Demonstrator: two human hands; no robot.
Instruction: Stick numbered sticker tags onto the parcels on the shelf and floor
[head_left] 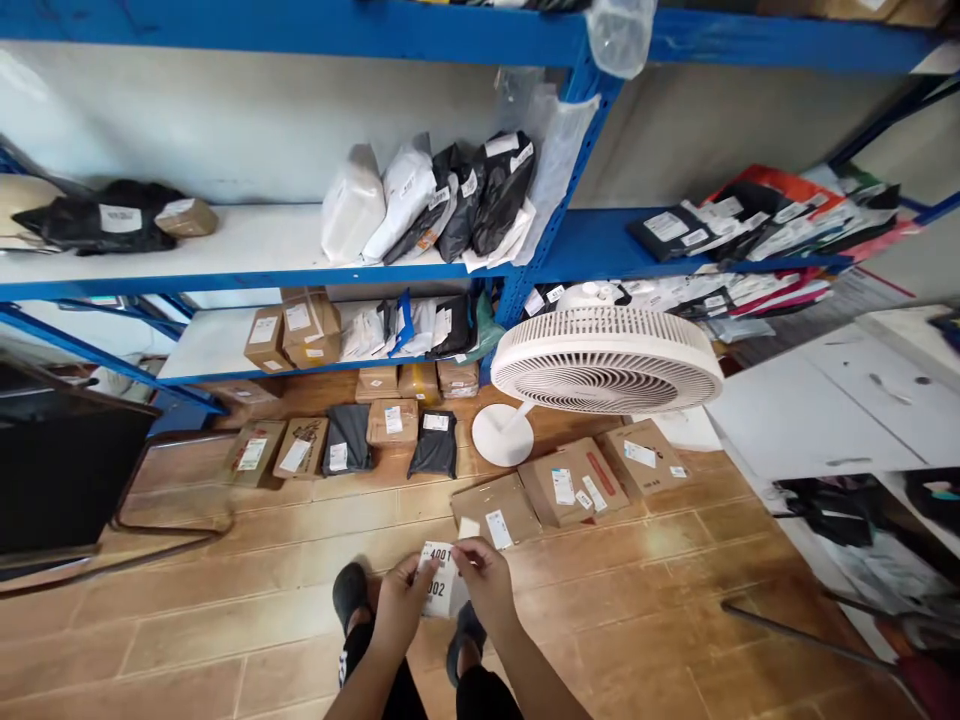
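A person standing on a wood-plank floor (pixel 225 640) holds a small white label (pixel 439 580) low in the view, just above two dark shoes (pixel 351 592). The left hand (pixel 401 598) pinches the label's left edge, fingers curled closed around it, while the right hand (pixel 486 580) grips the upper right corner between thumb and fingertips — both hands closed on the same slip, which bears large black digits. Ahead on the floor lie several cardboard parcels (pixel 570 485) with shipping stickers, just beside the round base of a white pedestal fan (pixel 606 360) whose head is tilted upward. Farther left, more small boxes (pixel 255 452) and dark mailer bags (pixel 433 445) sit in a loose row in front of a blue metal shelving unit (pixel 559 200). Its white shelves carry grey, white and black poly mailers (pixel 450 195) leaning together on the middle level, with brown cartons (pixel 296 330) on the level below. To the right, flat packets (pixel 757 225) are stacked on a blue shelf — near a white cabinet (pixel 840 400). A dark framed panel (pixel 60 460) leans at the far left.
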